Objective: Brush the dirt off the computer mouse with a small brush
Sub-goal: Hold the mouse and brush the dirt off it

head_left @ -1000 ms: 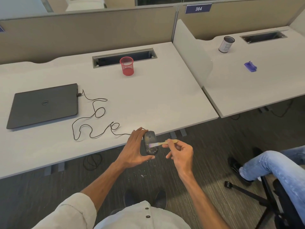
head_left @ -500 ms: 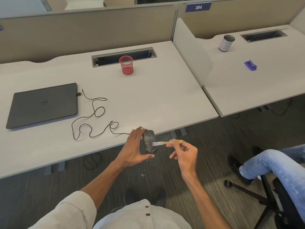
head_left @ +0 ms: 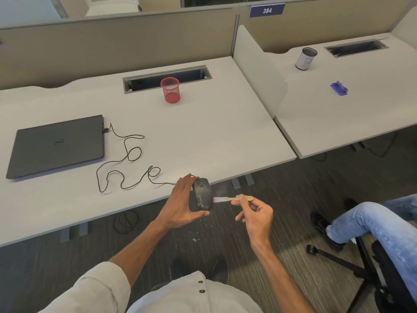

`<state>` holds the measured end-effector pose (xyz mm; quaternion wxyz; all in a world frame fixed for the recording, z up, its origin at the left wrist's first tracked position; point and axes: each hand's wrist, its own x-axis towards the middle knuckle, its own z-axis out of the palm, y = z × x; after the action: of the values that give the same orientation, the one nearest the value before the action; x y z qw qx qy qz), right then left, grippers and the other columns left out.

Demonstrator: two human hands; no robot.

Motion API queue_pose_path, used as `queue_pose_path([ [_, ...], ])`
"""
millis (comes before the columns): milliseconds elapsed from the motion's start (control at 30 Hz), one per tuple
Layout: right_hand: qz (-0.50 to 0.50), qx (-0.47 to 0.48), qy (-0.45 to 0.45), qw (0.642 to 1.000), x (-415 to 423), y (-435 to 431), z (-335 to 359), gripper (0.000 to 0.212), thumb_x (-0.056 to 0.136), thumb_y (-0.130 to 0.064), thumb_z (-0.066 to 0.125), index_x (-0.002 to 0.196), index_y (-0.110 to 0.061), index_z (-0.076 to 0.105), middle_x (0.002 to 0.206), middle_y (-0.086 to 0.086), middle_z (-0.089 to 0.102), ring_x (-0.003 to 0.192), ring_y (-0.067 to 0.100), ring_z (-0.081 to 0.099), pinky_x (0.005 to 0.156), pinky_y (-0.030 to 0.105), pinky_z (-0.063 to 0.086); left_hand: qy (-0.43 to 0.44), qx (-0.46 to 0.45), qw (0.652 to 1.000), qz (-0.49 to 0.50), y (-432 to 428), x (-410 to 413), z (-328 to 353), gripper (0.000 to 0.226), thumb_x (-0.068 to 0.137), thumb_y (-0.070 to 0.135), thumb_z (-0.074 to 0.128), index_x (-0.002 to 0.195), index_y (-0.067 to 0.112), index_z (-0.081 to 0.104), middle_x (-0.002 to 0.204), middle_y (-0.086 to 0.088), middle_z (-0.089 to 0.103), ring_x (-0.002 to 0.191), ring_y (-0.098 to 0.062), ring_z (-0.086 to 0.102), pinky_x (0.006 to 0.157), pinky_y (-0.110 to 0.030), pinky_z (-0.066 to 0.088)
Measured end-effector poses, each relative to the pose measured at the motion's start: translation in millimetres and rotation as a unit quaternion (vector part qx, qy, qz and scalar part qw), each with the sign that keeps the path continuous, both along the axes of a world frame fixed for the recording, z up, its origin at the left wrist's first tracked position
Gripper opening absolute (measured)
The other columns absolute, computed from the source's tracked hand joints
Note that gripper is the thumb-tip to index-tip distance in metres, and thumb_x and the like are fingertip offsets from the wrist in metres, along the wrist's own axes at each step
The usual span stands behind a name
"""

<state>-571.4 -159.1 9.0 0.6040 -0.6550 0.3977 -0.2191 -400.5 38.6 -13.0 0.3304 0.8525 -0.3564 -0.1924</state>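
Left hand (head_left: 180, 204) grips the computer mouse (head_left: 202, 195), fingers curled over its far end and thumb under its near end, so the mouse sits at 3 o'clock from the palm, held in the air just off the front edge of the desk (head_left: 203, 136). It is dark and oval, and its upturned face is speckled with pale dust and crumbs. Right hand (head_left: 257, 215) pinches the tan handle of the small brush (head_left: 230, 199), which points toward 9 o'clock. The pale bristle tip seems to touch the mouse's right side, though blur there leaves contact uncertain. One mouse, one brush, one closed laptop (head_left: 58, 145) at 9 o'clock on the desk, and one black cable (head_left: 126, 163) looping from laptop to mouse. One red mesh cup (head_left: 170, 90) stands at 12 o'clock.
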Motion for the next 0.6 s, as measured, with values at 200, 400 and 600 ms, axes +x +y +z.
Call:
queue_pose_path([
  [200, 0.033, 0.015, -0.022, 0.999, 8.6, 18.1, 3.0, 0.011, 0.103, -0.029, 0.077, 0.101, -0.028, 0.088, 0.089, -0.004, 0.087, 0.05, 0.019, 0.069, 0.045, 0.022, 0.05, 0.003, 0.01, 1.0, 0.002, -1.2, -1.6, 0.3, 0.122, 0.075, 0.079, 0.08, 0.168, 0.023, 0.026, 0.178, 0.0, 0.024, 0.167, -0.022, 0.02, 0.137, -0.048, 0.016],
  [400, -0.013, 0.0, 0.032, 0.999, 1.0, 4.0, -4.9, 0.013, 0.103, -0.026, 0.076, 0.099, -0.021, 0.087, 0.084, -0.006, 0.086, 0.046, 0.013, 0.068, 0.043, 0.019, 0.046, -0.002, 0.006, 1.0, 0.011, 2.3, -0.6, -0.1, 0.121, 0.075, 0.076, 0.085, 0.168, 0.025, 0.026, 0.178, 0.001, 0.024, 0.164, -0.013, 0.019, 0.132, -0.039, 0.015],
  [600, -0.012, 0.031, -0.007, 0.999, -2.2, -3.8, 2.6, 0.015, 0.104, -0.029, 0.076, 0.099, -0.02, 0.088, 0.088, -0.002, 0.087, 0.049, 0.017, 0.067, 0.045, 0.02, 0.048, -0.004, 0.007, 1.0, 0.007, 3.1, -2.2, 1.3, 0.12, 0.075, 0.077, 0.085, 0.166, 0.025, 0.028, 0.175, 0.001, 0.027, 0.159, -0.009, 0.022, 0.132, -0.04, 0.02],
])
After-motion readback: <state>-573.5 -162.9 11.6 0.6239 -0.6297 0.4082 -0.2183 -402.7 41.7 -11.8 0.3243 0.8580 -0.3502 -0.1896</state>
